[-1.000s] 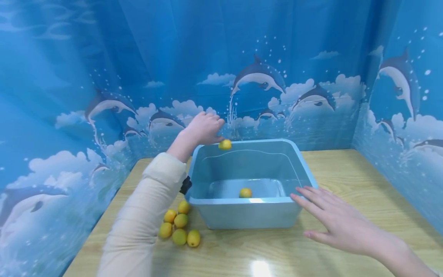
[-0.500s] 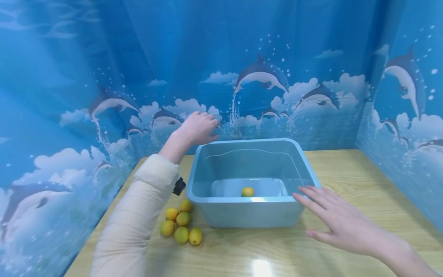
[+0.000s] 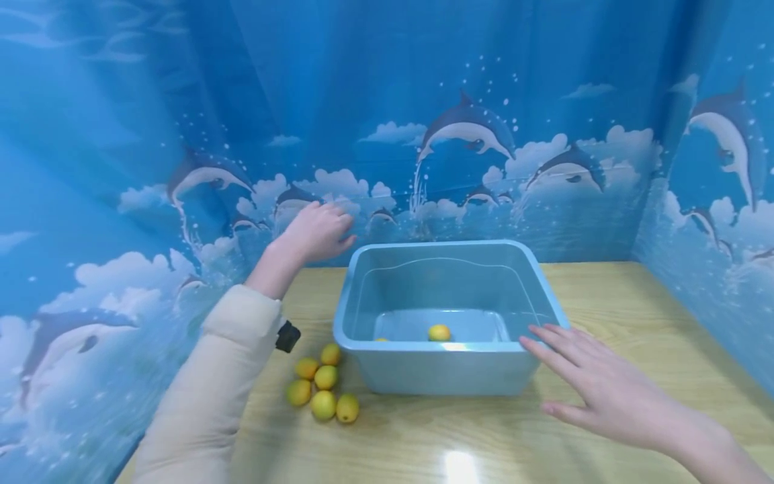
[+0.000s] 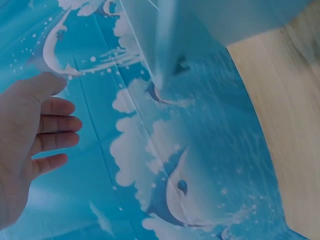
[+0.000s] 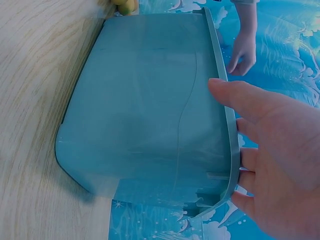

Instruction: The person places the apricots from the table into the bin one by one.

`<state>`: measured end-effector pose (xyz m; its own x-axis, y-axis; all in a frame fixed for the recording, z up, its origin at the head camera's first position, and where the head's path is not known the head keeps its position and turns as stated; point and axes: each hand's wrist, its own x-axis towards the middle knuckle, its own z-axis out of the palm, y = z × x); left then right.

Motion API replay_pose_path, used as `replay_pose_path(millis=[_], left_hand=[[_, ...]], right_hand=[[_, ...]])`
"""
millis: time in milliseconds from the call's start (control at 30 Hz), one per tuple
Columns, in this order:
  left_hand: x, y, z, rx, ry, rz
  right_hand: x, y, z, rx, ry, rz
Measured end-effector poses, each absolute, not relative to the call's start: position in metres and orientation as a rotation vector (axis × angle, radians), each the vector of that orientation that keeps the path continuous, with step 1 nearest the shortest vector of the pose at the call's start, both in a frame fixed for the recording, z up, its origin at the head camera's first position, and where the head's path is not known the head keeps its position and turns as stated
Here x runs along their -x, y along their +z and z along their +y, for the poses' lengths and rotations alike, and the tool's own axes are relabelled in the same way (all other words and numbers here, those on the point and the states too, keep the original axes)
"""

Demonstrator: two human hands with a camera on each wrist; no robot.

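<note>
With the left hand empty and relaxed left of the blue bin and the right hand straight-fingered, ungripping, at its right rim, the 6 near-left fruits are probably light, firm and smooth, best pinched mid-body.

Head view bright, fairly even, cool blue cast. Blown-out glare patch on near part of the bench, smaller highlight on front rim of the tub. Soft, faint shadows by the yellow-green fruits. Curtain smeared at lower left; wide-angle stretch toward frame edges. Left wrist view dimmer, tub edge up top blurred, out of focus. Right wrist view also dimmer, teal tint, soft shadow along tub base.
</note>
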<state>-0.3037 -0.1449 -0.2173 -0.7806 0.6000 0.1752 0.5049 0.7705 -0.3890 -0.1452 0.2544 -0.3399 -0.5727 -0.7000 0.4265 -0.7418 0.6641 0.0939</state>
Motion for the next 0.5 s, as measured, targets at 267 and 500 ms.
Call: replay_pose_path(millis=[267, 500], left_hand=[[0.299, -0.232, -0.175, 0.860, 0.324, -2.632], [0.295, -0.247, -0.194, 0.828, 0.230, -2.676]], right_hand=[[0.145, -0.342, 0.256, -1.122, 0.122, -2.447], [0.145, -0.342, 0.256, -1.125, 0.121, -2.437]])
